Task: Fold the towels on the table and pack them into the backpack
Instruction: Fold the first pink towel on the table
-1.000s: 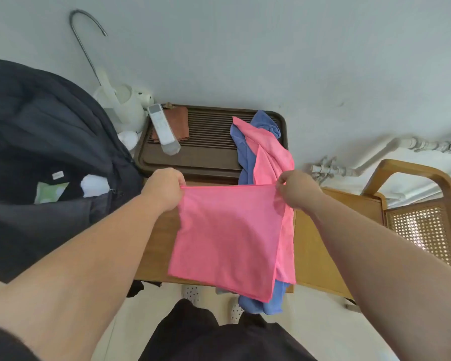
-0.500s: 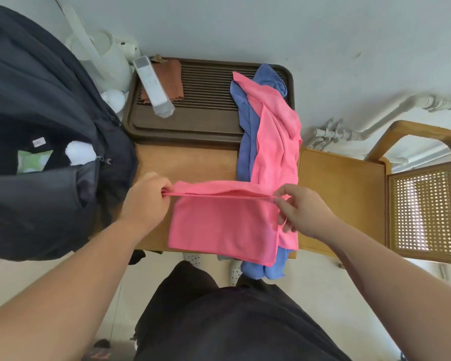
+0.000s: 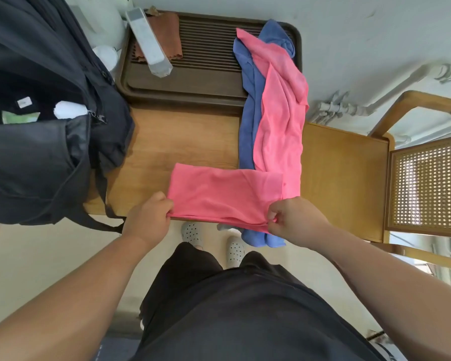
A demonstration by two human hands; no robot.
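**Pink towel pinched at both near corners on a wooden bench**

We looked down on a honey-coloured wooden bench set against a pale, plain wall. White pipes ran low along the right, and a wooden chair with a woven cane panel stood just beside the bench. A dark slatted tray with rounded corners sat at the far end. It carried a rust-brown cloth, with a white oblong bar lying across that cloth.

The folded pink towel, thin and smooth, lay flat as a wide band along the bench's near edge. The left grip was pinched on its near left corner, and the right grip was clamped on its near right corner.

A second pink towel, rumpled into a long strip, ran from the tray to the near edge. It lay over a blue towel whose end hung off the bench.

The black backpack, soft and matte, slumped at the left end with its zip open. Below the bench we saw a cream floor and perforated white clogs.
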